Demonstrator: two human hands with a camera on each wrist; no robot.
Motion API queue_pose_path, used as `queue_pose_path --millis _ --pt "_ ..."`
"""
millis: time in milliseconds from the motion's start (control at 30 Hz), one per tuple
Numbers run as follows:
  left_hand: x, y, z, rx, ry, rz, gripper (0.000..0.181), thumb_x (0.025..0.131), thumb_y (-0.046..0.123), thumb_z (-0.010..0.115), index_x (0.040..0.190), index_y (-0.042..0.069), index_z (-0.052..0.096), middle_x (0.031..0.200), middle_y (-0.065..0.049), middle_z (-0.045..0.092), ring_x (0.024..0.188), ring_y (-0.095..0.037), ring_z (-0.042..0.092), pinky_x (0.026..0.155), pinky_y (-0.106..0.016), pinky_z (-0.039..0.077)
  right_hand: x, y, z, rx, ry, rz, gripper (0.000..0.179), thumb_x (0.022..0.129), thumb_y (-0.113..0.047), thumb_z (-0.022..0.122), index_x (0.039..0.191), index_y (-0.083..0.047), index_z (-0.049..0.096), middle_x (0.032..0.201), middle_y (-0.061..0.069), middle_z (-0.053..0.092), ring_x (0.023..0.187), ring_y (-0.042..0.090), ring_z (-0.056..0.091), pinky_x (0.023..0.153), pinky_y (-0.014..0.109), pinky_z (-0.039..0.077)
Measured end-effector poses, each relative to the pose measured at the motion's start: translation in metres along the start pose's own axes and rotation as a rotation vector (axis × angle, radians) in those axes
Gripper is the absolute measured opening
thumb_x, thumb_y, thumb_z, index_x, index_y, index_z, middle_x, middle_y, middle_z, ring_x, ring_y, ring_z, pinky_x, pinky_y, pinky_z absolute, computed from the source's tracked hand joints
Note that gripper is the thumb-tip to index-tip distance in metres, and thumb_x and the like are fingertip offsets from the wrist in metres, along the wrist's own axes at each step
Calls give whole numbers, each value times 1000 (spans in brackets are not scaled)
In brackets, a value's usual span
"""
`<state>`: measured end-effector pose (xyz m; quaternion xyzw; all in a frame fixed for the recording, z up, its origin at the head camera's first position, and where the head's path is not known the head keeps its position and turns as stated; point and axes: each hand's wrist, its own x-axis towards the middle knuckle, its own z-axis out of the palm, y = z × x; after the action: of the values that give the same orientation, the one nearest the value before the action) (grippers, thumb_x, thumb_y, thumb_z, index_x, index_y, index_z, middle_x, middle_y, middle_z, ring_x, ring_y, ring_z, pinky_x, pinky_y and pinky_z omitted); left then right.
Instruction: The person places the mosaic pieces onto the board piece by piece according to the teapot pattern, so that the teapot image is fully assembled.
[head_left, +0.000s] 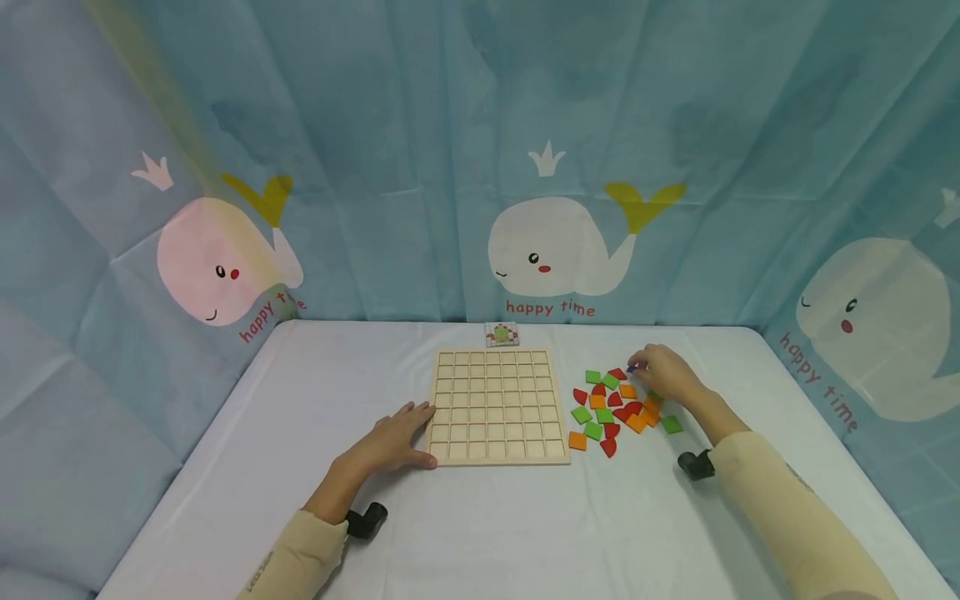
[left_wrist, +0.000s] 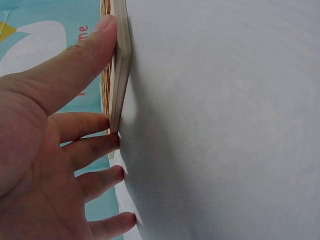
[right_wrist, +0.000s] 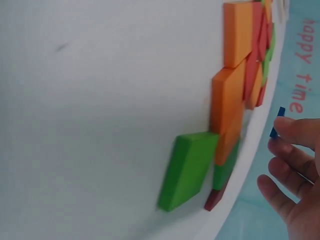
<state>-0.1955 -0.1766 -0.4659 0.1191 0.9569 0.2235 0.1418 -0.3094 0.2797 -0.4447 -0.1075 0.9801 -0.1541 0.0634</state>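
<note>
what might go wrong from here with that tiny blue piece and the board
The blue piece is small and held only between thumb and finger of the right hand, so it might slip. The loose pieces lie close by and could get knocked. The left hand touches the board's edge; a push might shift it.

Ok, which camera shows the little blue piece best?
The right wrist view: there the blue piece looks biggest, pinched in the right hand, though partly covered. The head view shows just a tiny bit of blue at that hand. The left wrist view doesn't show it.
</note>
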Motion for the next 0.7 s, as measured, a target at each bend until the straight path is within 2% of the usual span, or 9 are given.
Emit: queue_pose_path --millis 167,333,700 --pt "-1 1 -1 -6 5 0 91 73 32 84 148 4 39 156 -16 35 147 -42 23 115 -66 20 4 -9 -3 -6 38 -40 21 91 -8 65 110 1 70 95 14 65 87 26 58 90 47 54" --pt "-1 1 -3 -3 5 6 91 73 32 84 148 4 39 156 -16 36 147 -42 24 114 -66 20 11 -20 -7 33 36 -33 22 92 -8 65 112 0 69 98 15 65 92 27 60 93 47 54" --pt "-4 3 -3 -19 4 5 92 73 31 84 148 3 38 156 -17 36 147 -42 23 114 -66 20 28 -52 -9 84 72 -94 22 93 -10 63 113 -2 70 100 15 66 90 27 57 86 43 55"
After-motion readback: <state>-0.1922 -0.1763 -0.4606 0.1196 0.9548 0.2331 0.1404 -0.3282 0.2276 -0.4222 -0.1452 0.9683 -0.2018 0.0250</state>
